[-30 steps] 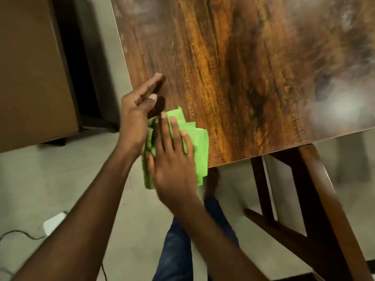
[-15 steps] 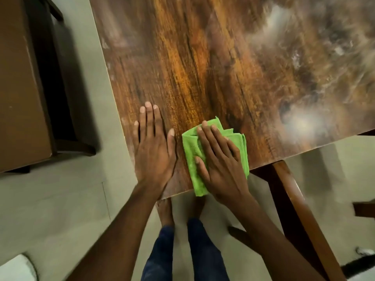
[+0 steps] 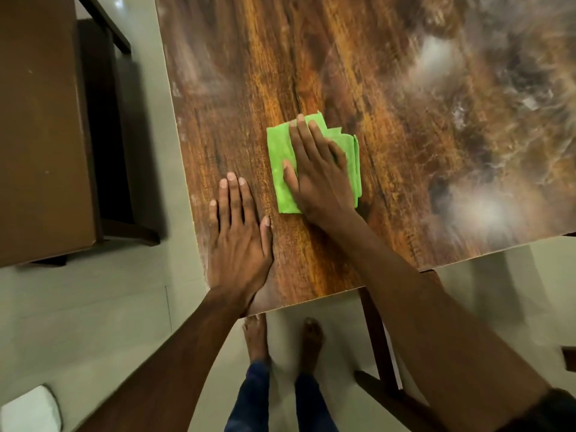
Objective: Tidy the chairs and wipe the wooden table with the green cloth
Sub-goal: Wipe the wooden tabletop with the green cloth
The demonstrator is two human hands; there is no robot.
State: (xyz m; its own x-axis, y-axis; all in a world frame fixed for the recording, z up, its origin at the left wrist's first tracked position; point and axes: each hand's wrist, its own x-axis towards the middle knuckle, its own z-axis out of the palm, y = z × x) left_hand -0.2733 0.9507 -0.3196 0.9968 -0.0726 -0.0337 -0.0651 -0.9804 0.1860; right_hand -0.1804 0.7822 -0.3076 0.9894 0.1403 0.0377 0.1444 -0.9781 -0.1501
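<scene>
The right hand (image 3: 318,179) lies with its fingers (image 3: 304,135) spread flat, pressing down on a folded green cloth (image 3: 279,151) rather than gripping it. The cloth sits on the wooden table (image 3: 389,73), a little in from the near corner. Just beside it, the left hand (image 3: 238,244) rests palm down, fingers open and together, on bare wood at the table's edge, holding nothing. The step in hand looks like wiping. Pale, cloudy smears show farther across the top, so the next move likely calls for sliding the cloth outward under steady pressure. A chair (image 3: 43,135) stands to the left.
</scene>
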